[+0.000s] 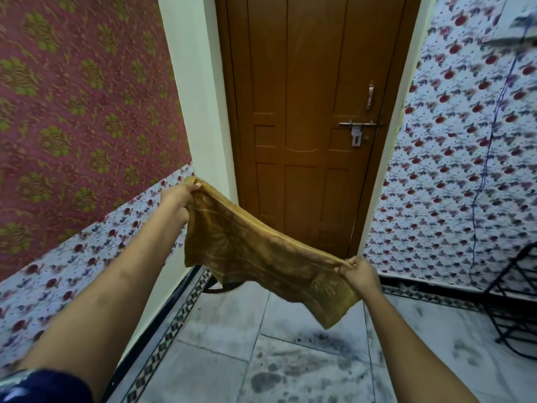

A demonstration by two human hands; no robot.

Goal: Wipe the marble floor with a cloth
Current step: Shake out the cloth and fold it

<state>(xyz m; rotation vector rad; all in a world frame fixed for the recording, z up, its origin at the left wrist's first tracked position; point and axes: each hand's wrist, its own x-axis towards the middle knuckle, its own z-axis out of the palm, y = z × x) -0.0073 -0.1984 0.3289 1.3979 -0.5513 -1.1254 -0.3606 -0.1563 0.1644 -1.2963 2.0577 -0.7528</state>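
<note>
The person stands facing a closed brown wooden door (pixel 308 112), both arms stretched out ahead. Between the hands hangs a mustard-yellow cloth (pixel 261 254) with a faint woven pattern, held up in the air well above the marble floor (pixel 261 359). The left hand (pixel 178 199) grips one upper corner, fingers curled over the edge, raised higher and out toward the white door jamb. The right hand (pixel 359 274) pinches the opposite corner lower down, so the cloth slopes from upper left to lower right, its top edge pulled fairly taut and the rest sagging below, a loose corner dangling under the right hand.

The floor is pale grey marble with dark smudges and blotches across the tiles, edged by a black-and-white diamond border (pixel 171 330). A metal latch (pixel 359 125) sits on the door's right side. Floral-printed walls flank the doorway, and a black wire rack (pixel 517 301) stands at the right.
</note>
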